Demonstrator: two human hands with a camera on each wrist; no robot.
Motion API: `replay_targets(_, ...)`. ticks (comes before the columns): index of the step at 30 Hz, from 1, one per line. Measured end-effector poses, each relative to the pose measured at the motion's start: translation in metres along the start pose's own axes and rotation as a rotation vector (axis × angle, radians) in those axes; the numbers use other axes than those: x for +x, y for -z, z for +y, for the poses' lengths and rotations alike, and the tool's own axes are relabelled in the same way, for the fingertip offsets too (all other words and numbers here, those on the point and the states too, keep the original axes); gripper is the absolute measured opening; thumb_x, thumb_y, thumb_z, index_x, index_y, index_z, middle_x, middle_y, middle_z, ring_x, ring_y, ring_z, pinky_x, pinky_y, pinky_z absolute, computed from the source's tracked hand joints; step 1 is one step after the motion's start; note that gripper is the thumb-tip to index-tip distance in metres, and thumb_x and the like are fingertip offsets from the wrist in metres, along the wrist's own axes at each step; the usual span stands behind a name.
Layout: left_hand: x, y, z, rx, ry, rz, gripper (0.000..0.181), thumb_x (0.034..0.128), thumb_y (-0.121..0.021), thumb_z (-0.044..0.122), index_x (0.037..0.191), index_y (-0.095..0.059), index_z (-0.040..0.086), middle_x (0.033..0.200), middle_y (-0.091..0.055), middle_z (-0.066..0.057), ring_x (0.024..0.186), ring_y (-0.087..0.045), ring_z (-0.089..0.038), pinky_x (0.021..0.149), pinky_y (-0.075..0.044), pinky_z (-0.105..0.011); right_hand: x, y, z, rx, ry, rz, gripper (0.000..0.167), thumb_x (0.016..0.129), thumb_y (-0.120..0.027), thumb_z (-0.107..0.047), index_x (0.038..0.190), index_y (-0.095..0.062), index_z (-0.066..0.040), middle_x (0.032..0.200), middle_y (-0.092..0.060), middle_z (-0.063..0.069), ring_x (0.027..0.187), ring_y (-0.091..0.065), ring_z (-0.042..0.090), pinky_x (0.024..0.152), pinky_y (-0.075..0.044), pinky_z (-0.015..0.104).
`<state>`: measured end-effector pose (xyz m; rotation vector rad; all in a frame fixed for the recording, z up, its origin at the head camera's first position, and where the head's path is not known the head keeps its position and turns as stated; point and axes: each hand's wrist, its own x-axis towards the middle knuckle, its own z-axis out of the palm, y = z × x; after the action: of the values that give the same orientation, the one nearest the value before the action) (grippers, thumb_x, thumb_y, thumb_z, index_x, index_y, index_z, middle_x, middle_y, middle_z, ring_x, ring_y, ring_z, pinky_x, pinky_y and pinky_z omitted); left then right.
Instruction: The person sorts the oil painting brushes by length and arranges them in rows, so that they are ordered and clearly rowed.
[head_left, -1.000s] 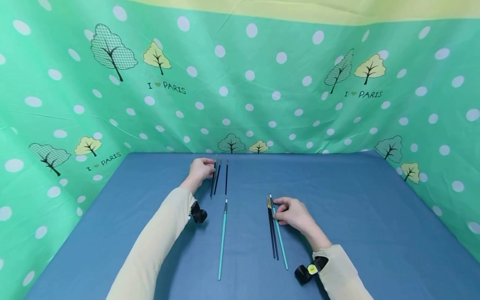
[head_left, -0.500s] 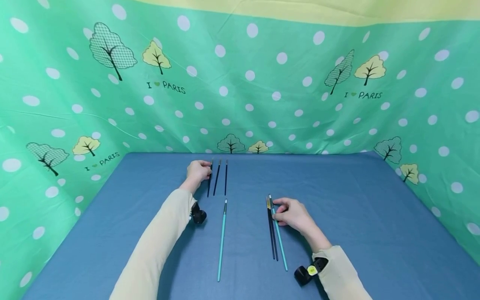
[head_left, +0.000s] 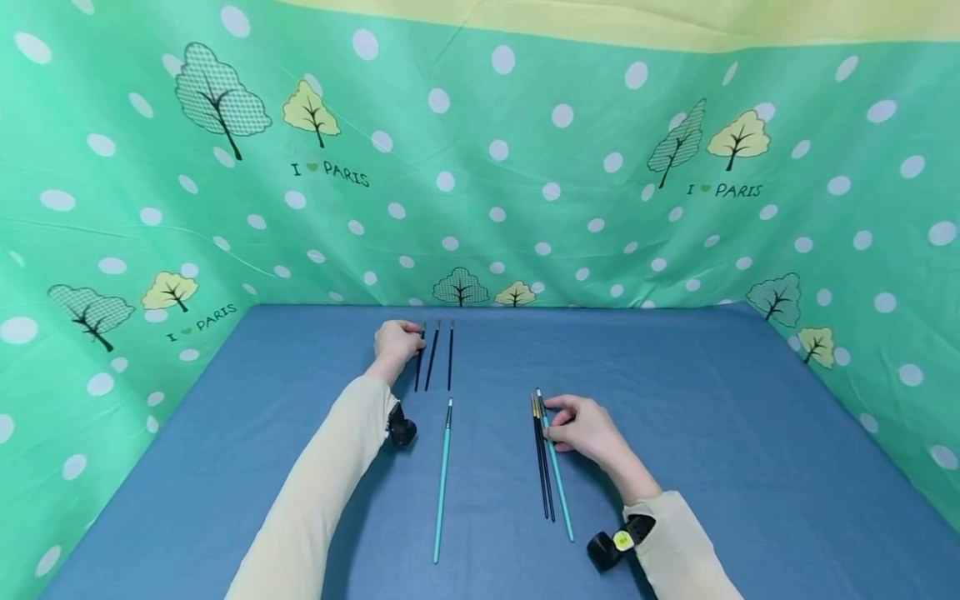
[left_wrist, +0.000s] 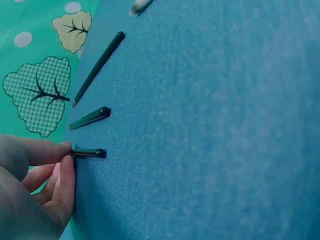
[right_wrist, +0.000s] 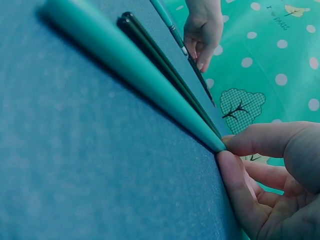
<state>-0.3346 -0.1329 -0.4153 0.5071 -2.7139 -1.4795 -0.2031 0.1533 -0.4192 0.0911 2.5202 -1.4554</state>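
Observation:
My left hand (head_left: pixel 397 342) pinches a dark-handled paintbrush (left_wrist: pixel 90 153) between thumb and index finger, low over the blue surface at the back. Two more dark paintbrushes, a middle one (head_left: pixel 432 360) and a right-hand one (head_left: pixel 451 358), lie beside it with gaps between. Nearer the front, a turquoise paintbrush (head_left: pixel 442 492) lies alone, its pale bristles pointing away. My right hand (head_left: pixel 588 429) holds another turquoise paintbrush (right_wrist: pixel 145 90) near its bristle end by thumb and index finger. Just left of that brush lie two dark paintbrushes (head_left: pixel 542 467) close together, gold ferrules at the far end.
A blue cloth-covered table (head_left: pixel 720 400) lies under everything. Behind it and along both sides hangs a green dotted curtain (head_left: pixel 495 183) printed with trees. Black wrist cameras stick out from the left cuff (head_left: pixel 402 429) and the right cuff (head_left: pixel 604 550).
My left hand has shifted its dark paintbrush a little left, so it now stands apart from the two others. My right hand and the brushes by it look unchanged.

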Motion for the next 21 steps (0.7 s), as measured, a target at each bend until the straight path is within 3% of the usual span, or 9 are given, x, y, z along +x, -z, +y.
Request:
replay_targets(11,-0.006,0.004,-0.002,-0.079,0.026,-0.024,0.029,0.0846,-0.063,0.012,0.113,-0.062,0.006,0.111,-0.062,-0.013,0.089,-0.065,-0.025,0.076,-0.054,-0.033,-0.001,0.001,-0.001,0.006,0.005,-0.011,0.043,0.077,-0.068,-0.002,0.118,-0.059,-0.007,0.078,-0.057,0.009,0.063,-0.06,0.016,0.057,-0.055,0.029)
replay_targets(16,-0.018,0.007,0.001,-0.137,0.022,-0.033,0.028,0.086,-0.061,0.014,0.113,-0.063,0.006,0.109,-0.062,-0.012,0.088,-0.064,-0.025,0.075,-0.054,-0.033,-0.001,0.001,0.0,0.002,0.012,-0.015,0.043,0.077,-0.068,-0.002,0.119,-0.058,-0.007,0.078,-0.057,0.009,0.063,-0.06,0.015,0.057,-0.056,0.029)
replay_targets(21,-0.033,0.005,0.005,-0.179,-0.001,-0.097,0.027,0.0869,-0.06,0.014,0.112,-0.062,0.006,0.106,-0.062,-0.012,0.09,-0.063,-0.025,0.076,-0.054,-0.033,0.0,0.001,0.0,0.001,0.014,-0.021,0.043,0.077,-0.068,-0.002,0.119,-0.058,-0.006,0.079,-0.057,0.009,0.063,-0.06,0.015,0.058,-0.056,0.029)
